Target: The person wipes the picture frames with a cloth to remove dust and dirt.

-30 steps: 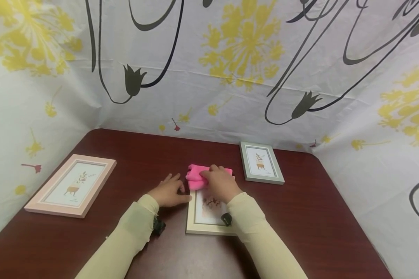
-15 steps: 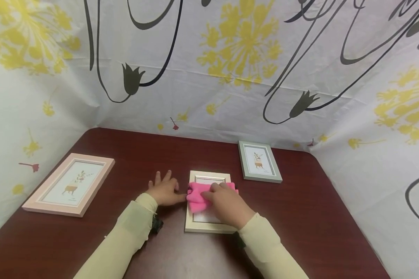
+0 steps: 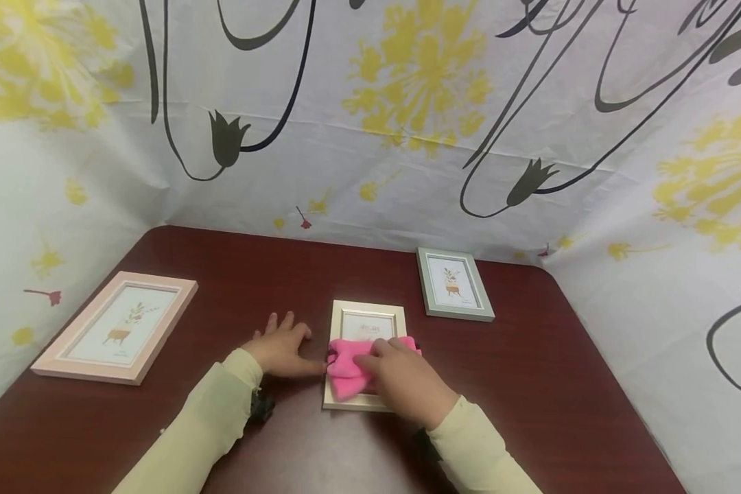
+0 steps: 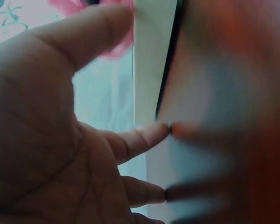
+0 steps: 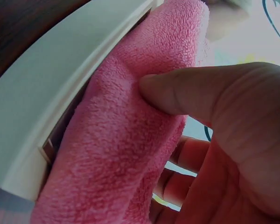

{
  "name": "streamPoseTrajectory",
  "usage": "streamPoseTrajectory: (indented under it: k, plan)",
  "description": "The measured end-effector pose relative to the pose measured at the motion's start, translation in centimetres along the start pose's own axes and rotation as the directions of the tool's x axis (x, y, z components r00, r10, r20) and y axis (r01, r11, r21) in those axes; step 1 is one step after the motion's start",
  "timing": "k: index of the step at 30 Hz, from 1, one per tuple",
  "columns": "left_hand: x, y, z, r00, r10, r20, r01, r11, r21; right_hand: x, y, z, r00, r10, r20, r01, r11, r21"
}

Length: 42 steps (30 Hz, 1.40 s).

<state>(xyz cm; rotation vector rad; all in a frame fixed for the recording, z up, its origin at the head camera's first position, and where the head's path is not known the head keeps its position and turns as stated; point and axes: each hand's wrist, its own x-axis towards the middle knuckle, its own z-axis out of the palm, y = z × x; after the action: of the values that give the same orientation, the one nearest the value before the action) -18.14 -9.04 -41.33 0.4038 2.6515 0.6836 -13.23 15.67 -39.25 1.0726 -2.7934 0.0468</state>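
Note:
A folded pink cloth (image 3: pixel 346 370) lies across the lower part of a cream picture frame (image 3: pixel 336 319) in the middle of the table. My right hand (image 3: pixel 410 381) grips this cloth against the frame's face; in the right wrist view the thumb presses into its fuzzy pile (image 5: pixel 116 116) and the other fingers curl behind. At the frame's left side, my left hand (image 3: pixel 280 350) is spread on the table, with the thumb reaching to the border. Its palm (image 4: pixel 42 126) fills the left of the left wrist view, beside the frame's edge (image 4: pixel 151 56). The cloth hides part of the picture.
A pink picture frame (image 3: pixel 167 321) lies at the left of the dark red table (image 3: pixel 531 384). Toward the back right is a grey-green frame (image 3: pixel 427 291). Patterned white sheeting (image 3: pixel 321 171) hangs behind the table and along both sides.
My right hand has drawn the cloth from the frame's top edge down toward its lower end, uncovering the upper part. The left hand stays beside the frame, its fingers more spread.

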Motion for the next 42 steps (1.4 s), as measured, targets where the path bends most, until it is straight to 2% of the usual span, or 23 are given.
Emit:
streamPoseTrajectory:
  k: [3,7,10,14,23,33,37,42]
  plan:
    - [-1.2,0.2,0.5,0.999,0.032,0.035,-0.032,0.999,-0.013,0.1,0.1,0.0,1.000,0.007,-0.004,-0.007,1.000,-0.003]
    - [-1.9,0.4,1.3,0.999,0.048,0.014,-0.048,0.999,-0.020,0.1,0.1,-0.3,1.000,0.015,-0.011,-0.015,1.000,-0.002]
    - [-2.0,0.5,1.6,0.999,0.038,0.006,-0.038,0.999,-0.003,0.1,0.1,-0.3,1.000,0.019,-0.015,-0.019,1.000,0.009]
    - [-2.0,0.4,1.8,0.999,0.023,0.028,-0.024,0.999,0.027,0.2,0.0,-0.2,1.000,0.019,-0.015,-0.019,1.000,0.020]
    - [-2.1,0.3,1.8,0.998,0.030,0.051,-0.033,0.997,0.070,0.4,-0.2,-0.2,1.000,0.017,-0.012,-0.017,1.000,0.003]
    - [-2.2,0.3,1.8,0.998,0.049,0.037,-0.052,0.995,0.087,0.5,-2.3,-0.5,1.000,0.018,0.003,-0.018,0.999,-0.048]
    - [-2.1,0.4,1.7,0.998,0.045,0.041,-0.048,0.996,0.077,1.6,-1.8,-0.2,0.997,0.068,0.028,-0.066,0.995,-0.069]
    - [-2.1,0.3,1.7,0.998,0.029,0.047,-0.033,0.997,0.075,4.9,0.6,0.3,0.987,0.138,0.078,-0.129,0.986,-0.106]
